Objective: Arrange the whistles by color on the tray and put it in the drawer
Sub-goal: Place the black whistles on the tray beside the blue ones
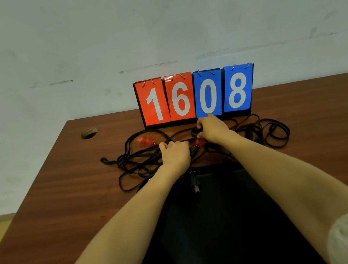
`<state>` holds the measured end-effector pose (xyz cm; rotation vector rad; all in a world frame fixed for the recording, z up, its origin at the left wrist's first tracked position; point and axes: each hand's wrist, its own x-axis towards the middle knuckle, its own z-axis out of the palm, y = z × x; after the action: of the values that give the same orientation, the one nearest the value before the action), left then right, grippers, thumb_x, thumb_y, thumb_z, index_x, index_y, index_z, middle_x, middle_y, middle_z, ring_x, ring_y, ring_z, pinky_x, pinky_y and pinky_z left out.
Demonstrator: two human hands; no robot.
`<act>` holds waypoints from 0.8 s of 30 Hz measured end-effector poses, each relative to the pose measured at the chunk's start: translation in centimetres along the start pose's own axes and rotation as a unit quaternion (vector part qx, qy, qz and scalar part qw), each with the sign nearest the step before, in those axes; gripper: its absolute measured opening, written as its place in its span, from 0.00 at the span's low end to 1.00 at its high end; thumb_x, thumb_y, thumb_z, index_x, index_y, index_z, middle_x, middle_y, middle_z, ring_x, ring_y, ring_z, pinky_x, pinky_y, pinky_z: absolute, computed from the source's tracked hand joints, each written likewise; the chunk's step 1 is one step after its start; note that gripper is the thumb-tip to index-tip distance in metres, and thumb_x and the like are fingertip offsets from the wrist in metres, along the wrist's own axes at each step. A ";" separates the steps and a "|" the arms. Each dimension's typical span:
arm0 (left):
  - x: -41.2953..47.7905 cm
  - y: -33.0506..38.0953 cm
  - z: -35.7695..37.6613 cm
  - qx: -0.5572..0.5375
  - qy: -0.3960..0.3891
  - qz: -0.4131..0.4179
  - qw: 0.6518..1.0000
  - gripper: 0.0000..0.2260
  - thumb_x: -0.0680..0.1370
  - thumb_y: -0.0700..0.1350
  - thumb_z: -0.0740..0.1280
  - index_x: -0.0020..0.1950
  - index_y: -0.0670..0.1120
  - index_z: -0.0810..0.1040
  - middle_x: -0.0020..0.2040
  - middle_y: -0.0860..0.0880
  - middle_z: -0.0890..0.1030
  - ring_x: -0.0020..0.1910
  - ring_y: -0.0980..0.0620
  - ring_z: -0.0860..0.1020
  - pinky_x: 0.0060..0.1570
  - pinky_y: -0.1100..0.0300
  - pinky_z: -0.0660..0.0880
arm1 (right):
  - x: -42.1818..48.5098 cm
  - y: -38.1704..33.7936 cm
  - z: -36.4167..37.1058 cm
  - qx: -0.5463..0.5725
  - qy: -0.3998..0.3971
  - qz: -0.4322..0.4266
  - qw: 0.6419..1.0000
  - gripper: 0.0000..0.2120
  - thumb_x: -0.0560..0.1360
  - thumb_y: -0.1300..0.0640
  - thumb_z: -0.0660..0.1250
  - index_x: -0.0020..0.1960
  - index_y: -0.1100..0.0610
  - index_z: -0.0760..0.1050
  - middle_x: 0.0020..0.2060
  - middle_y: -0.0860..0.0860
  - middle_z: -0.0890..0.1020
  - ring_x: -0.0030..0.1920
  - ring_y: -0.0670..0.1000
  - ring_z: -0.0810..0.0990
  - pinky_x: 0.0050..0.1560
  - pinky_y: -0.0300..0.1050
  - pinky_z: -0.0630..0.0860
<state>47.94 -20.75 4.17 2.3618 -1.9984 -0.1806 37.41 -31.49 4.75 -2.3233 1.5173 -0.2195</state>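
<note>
A tangle of black lanyard cords (132, 162) lies across the brown table in front of the scoreboard. One red whistle (145, 140) sits loose at the left of the tangle. A second red whistle (199, 142) shows between my hands. My left hand (175, 154) is closed over cords and a dark whistle. My right hand (212, 130) pinches a black cord just above the second red whistle. A black tray (225, 214) lies near me, with a dark whistle and clip (195, 183) at its far edge.
A flip scoreboard (195, 96) reading 1608 stands at the back of the table (65, 192). More cord loops (273, 131) spread to the right. A round cable hole (89, 133) is at the back left. The wall rises behind.
</note>
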 end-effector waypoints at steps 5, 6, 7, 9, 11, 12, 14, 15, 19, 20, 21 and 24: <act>-0.6 0.0 -2.4 -0.111 -0.019 -0.022 0.993 0.13 0.79 0.46 0.62 0.62 0.50 0.76 0.57 0.46 0.79 0.60 0.44 0.72 0.59 0.50 0.57 | -1.5 0.6 -1.8 0.165 0.070 0.014 0.984 0.17 0.73 0.52 0.71 0.57 0.59 0.73 0.49 0.53 0.74 0.49 0.52 0.74 0.49 0.45 0.72; -0.8 0.1 -3.1 -0.119 -0.024 -0.027 0.992 0.13 0.79 0.47 0.61 0.63 0.51 0.75 0.58 0.46 0.79 0.62 0.44 0.72 0.60 0.49 0.57 | -2.0 0.8 -2.3 0.188 0.081 0.012 0.979 0.17 0.74 0.53 0.70 0.59 0.59 0.73 0.48 0.51 0.74 0.48 0.52 0.74 0.48 0.45 0.72; -1.0 0.3 -3.7 -0.118 -0.032 -0.027 0.992 0.14 0.80 0.47 0.60 0.65 0.51 0.74 0.59 0.46 0.78 0.63 0.44 0.71 0.61 0.49 0.57 | -2.6 1.0 -2.7 0.206 0.094 0.006 0.974 0.16 0.75 0.54 0.69 0.60 0.58 0.72 0.48 0.51 0.74 0.48 0.52 0.74 0.49 0.45 0.72; -1.6 0.7 -4.5 -0.111 -0.037 -0.028 0.993 0.17 0.80 0.46 0.58 0.68 0.51 0.71 0.63 0.45 0.76 0.64 0.44 0.70 0.63 0.48 0.57 | -4.0 1.3 -3.2 0.234 0.110 -0.011 0.966 0.16 0.76 0.57 0.66 0.63 0.56 0.70 0.51 0.52 0.73 0.47 0.54 0.74 0.50 0.46 0.73; -2.6 1.0 -5.1 -0.132 -0.032 -0.035 0.990 0.18 0.80 0.45 0.57 0.71 0.51 0.68 0.66 0.44 0.73 0.65 0.43 0.69 0.64 0.47 0.58 | -5.6 1.5 -3.3 0.242 0.125 -0.021 0.962 0.13 0.77 0.60 0.65 0.62 0.56 0.71 0.54 0.54 0.75 0.46 0.52 0.73 0.49 0.45 0.72; -3.2 1.2 -5.2 -0.150 -0.024 -0.039 0.988 0.18 0.80 0.45 0.57 0.71 0.51 0.68 0.66 0.44 0.73 0.66 0.43 0.69 0.65 0.47 0.58 | -6.4 1.6 -3.4 0.241 0.137 -0.019 0.961 0.11 0.77 0.60 0.64 0.60 0.56 0.72 0.54 0.55 0.76 0.45 0.51 0.73 0.49 0.45 0.73; -4.7 1.7 -5.4 -0.183 -0.002 -0.045 0.982 0.18 0.81 0.45 0.58 0.70 0.51 0.69 0.66 0.44 0.72 0.66 0.44 0.70 0.65 0.48 0.58 | -8.2 1.7 -3.4 0.239 0.157 -0.011 0.958 0.08 0.77 0.60 0.65 0.56 0.57 0.74 0.53 0.53 0.78 0.45 0.49 0.74 0.50 0.45 0.75; -5.6 2.0 -5.3 -0.193 0.009 -0.047 0.980 0.17 0.81 0.45 0.58 0.70 0.50 0.70 0.66 0.45 0.72 0.66 0.44 0.70 0.65 0.48 0.58 | -9.0 1.8 -3.4 0.234 0.163 -0.011 0.958 0.07 0.77 0.60 0.65 0.55 0.56 0.74 0.51 0.52 0.79 0.44 0.48 0.75 0.49 0.44 0.75; -8.9 3.3 -4.0 -0.211 0.017 -0.054 0.976 0.16 0.81 0.46 0.59 0.68 0.50 0.72 0.65 0.47 0.74 0.65 0.46 0.71 0.65 0.50 0.59 | -11.6 1.9 -3.2 0.252 0.177 0.006 0.951 0.09 0.77 0.54 0.66 0.55 0.56 0.75 0.48 0.49 0.79 0.46 0.47 0.76 0.46 0.42 0.74; -9.6 3.6 -3.5 -0.214 0.011 -0.055 0.975 0.16 0.80 0.47 0.60 0.68 0.50 0.71 0.64 0.47 0.75 0.65 0.46 0.71 0.64 0.50 0.59 | -12.1 1.9 -3.2 0.279 0.186 0.023 0.942 0.10 0.77 0.53 0.66 0.55 0.57 0.74 0.48 0.49 0.79 0.46 0.47 0.76 0.45 0.41 0.73; -10.2 3.9 -3.1 -0.217 0.009 -0.055 0.975 0.16 0.80 0.47 0.60 0.68 0.50 0.71 0.64 0.48 0.76 0.65 0.46 0.72 0.64 0.50 0.59 | -12.7 1.8 -3.3 0.313 0.196 0.044 0.928 0.10 0.77 0.52 0.65 0.55 0.57 0.74 0.48 0.51 0.80 0.44 0.48 0.77 0.43 0.39 0.73; -12.0 5.1 -2.4 -0.208 0.025 -0.044 0.977 0.14 0.79 0.48 0.61 0.65 0.49 0.72 0.61 0.48 0.77 0.62 0.46 0.74 0.64 0.51 0.60 | -14.7 1.8 -3.0 0.375 0.193 0.086 0.903 0.10 0.76 0.52 0.67 0.53 0.57 0.72 0.44 0.53 0.81 0.36 0.46 0.79 0.34 0.34 0.71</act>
<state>41.28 -9.91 7.85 2.1591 -1.6381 -0.4849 28.82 -19.37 7.83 -1.5719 1.4346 -1.0618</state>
